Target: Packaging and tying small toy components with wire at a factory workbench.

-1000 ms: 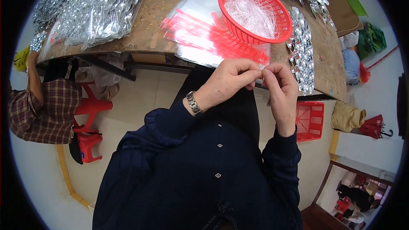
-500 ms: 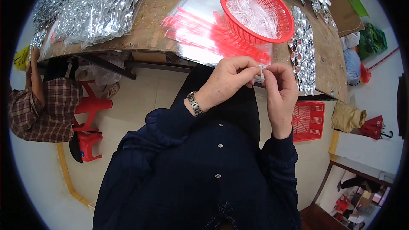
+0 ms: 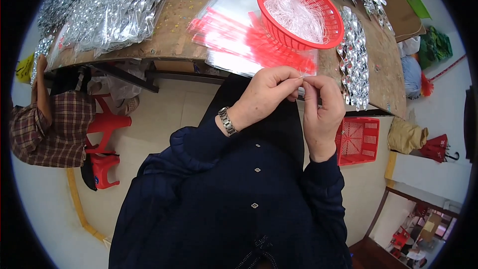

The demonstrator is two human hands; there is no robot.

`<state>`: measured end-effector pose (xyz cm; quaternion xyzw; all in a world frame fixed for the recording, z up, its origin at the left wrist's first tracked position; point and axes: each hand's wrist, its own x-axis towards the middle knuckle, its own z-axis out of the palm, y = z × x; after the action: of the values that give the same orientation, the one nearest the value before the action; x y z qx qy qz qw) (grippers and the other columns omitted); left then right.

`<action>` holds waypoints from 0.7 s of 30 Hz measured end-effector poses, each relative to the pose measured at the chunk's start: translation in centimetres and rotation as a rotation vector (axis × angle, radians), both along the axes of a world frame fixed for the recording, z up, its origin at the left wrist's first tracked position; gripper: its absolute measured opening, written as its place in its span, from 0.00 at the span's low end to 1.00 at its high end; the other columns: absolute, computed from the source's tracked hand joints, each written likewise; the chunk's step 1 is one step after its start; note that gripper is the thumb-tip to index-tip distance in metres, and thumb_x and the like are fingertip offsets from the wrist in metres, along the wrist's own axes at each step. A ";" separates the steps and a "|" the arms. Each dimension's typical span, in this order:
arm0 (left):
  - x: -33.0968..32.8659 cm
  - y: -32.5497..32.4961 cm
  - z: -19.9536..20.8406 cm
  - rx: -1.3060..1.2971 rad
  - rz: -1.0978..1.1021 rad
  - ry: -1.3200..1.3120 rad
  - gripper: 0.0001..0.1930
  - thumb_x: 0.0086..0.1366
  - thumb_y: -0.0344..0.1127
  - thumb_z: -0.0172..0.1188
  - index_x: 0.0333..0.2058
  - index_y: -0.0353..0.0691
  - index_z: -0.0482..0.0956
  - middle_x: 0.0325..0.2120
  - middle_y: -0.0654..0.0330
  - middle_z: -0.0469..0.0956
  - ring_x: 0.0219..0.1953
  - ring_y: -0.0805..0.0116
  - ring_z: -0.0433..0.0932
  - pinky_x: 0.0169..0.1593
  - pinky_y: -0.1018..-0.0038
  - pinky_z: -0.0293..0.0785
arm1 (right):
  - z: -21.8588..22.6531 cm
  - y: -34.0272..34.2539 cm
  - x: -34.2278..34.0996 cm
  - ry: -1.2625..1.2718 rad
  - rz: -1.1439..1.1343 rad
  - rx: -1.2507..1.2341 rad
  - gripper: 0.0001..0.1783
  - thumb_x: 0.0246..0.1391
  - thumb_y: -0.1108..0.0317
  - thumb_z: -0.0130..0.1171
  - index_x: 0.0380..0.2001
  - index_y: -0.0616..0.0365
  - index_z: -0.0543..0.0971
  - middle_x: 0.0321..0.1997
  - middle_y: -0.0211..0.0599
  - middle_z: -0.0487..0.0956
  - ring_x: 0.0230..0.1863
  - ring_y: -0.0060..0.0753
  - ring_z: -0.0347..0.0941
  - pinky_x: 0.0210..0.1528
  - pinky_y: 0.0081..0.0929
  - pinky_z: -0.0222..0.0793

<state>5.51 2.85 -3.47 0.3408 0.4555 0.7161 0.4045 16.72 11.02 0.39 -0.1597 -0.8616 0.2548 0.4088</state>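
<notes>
Pinching thread (image 3: 301, 74), apparently, with both hands (image 3: 266, 94) (image 3: 324, 112)

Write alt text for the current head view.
A person's left hand and right hand together pinch what looks like a fine pale strand near the edge of a wooden table. Beyond are twisted silver strips and a red basket of pale threads; a co-worker in plaid is at left.

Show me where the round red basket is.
In the head view, the round red basket is on the worktable, right of centre near the top, between red strips and twisted silver strands.
</notes>
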 end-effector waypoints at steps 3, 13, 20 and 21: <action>0.1 0.3 -0.1 -0.010 -0.017 0.015 0.09 0.66 0.32 0.51 0.35 0.33 0.76 0.23 0.67 0.74 0.27 0.81 0.72 0.34 0.82 0.70 | 0.0 0.2 0.2 -0.009 -0.003 0.001 0.04 0.49 0.80 0.56 0.30 0.63 0.74 0.28 0.43 0.74 0.30 0.43 0.72 0.33 0.30 0.67; -0.1 0.0 -0.2 -0.015 -0.082 0.059 0.10 0.68 0.31 0.49 0.40 0.31 0.75 0.28 0.65 0.76 0.32 0.79 0.74 0.39 0.82 0.72 | -0.3 0.3 0.3 -0.045 -0.045 0.020 0.03 0.49 0.80 0.58 0.29 0.64 0.75 0.28 0.42 0.75 0.30 0.38 0.72 0.33 0.27 0.67; 0.3 0.0 0.3 -0.087 0.075 0.452 0.09 0.65 0.29 0.50 0.38 0.29 0.75 0.27 0.60 0.76 0.31 0.75 0.76 0.36 0.79 0.72 | -0.1 0.3 0.2 -0.073 -0.053 0.033 0.04 0.48 0.80 0.57 0.27 0.63 0.73 0.25 0.43 0.72 0.28 0.45 0.71 0.30 0.33 0.66; 0.4 0.1 0.1 -0.064 0.147 0.534 0.09 0.65 0.28 0.50 0.37 0.29 0.75 0.27 0.58 0.77 0.30 0.73 0.76 0.35 0.78 0.72 | -0.1 0.2 0.2 -0.073 -0.053 0.033 0.04 0.48 0.80 0.57 0.27 0.63 0.73 0.25 0.43 0.72 0.28 0.45 0.71 0.30 0.33 0.66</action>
<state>5.95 2.97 -3.33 0.4705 0.5920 0.6136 0.2275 16.90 11.26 0.30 -0.1849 -0.8755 0.2238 0.3862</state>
